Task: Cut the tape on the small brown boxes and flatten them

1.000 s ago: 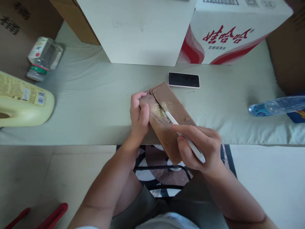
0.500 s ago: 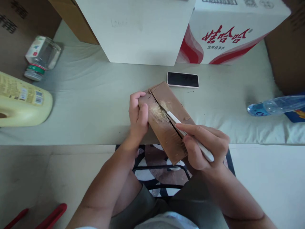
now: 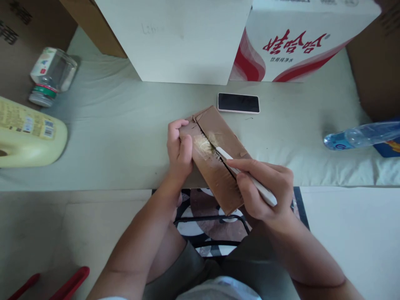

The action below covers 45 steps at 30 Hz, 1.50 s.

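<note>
A small brown cardboard box (image 3: 215, 179) is held at a slant over the table's front edge. Its top has a long dark slit along the seam and a pale, torn, frayed patch. Around the box's upper left corner my left hand (image 3: 179, 148) is closed, thumb on top. My right hand (image 3: 268, 185) grips a slim white-handled knife (image 3: 233, 164), forefinger stretched along it. The knife's tip is at the slit beside the frayed patch; how deep it sits I cannot tell.
A phone (image 3: 238, 103) lies just behind the box. Large white cartons (image 3: 184, 46) stand at the back. To the left are a clear bottle (image 3: 54, 75) and a yellow jug (image 3: 34, 137); a water bottle (image 3: 359, 137) lies right. The pale cloth-covered table (image 3: 103, 146) ends before my knees.
My right hand and the knife have shifted slightly up and left along the slit. My left hand keeps its hold on the box. The whole view has moved a little.
</note>
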Each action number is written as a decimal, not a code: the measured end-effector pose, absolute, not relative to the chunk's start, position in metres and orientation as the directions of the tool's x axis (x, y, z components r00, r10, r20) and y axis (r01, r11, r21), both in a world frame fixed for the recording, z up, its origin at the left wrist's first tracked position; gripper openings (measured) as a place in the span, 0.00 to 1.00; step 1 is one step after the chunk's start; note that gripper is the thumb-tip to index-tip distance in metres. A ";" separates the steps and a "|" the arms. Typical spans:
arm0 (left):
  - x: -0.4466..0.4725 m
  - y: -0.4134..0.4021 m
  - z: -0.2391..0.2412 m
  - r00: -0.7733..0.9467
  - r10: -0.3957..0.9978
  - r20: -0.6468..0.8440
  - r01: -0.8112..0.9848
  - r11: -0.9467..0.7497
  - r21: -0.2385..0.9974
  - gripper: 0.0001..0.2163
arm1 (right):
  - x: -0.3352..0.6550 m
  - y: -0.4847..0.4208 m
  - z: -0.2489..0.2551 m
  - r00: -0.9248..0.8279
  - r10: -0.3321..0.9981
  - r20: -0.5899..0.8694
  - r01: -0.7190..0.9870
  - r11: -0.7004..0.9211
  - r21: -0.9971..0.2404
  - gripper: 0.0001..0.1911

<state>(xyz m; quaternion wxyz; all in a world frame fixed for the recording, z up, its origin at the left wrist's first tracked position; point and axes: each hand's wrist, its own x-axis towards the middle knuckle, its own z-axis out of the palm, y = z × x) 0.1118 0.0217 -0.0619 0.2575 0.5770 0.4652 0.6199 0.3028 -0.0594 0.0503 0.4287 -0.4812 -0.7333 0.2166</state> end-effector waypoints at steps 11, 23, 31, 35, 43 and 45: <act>0.108 0.023 -0.062 -0.186 0.881 0.435 0.199 -0.400 0.895 0.26 | 0.312 -0.068 0.045 0.053 0.872 0.486 0.511 0.395 -0.764 0.13; 0.103 0.022 -0.059 -0.173 0.843 0.509 0.296 -0.449 0.843 0.25 | 0.317 -0.068 0.035 0.059 0.801 0.596 0.470 0.505 -0.725 0.12; 0.103 0.029 -0.065 -0.222 0.862 0.456 0.103 -0.445 0.890 0.27 | 0.323 -0.066 0.033 0.063 0.766 0.640 0.376 0.576 -0.726 0.13; 0.106 0.030 -0.049 -0.208 0.937 0.279 -0.309 -0.334 0.890 0.19 | 0.321 -0.063 0.033 0.020 0.797 0.604 0.167 0.593 -0.788 0.13; 0.095 0.016 -0.013 -0.389 0.920 -0.042 -0.639 -0.237 0.732 0.25 | 0.319 -0.043 0.017 0.468 0.628 0.621 0.098 0.662 -0.743 0.15; 0.082 0.009 -0.013 -0.314 0.944 -0.100 -0.642 -0.133 0.755 0.23 | 0.324 -0.037 0.009 0.430 0.664 0.612 0.291 0.540 -0.790 0.14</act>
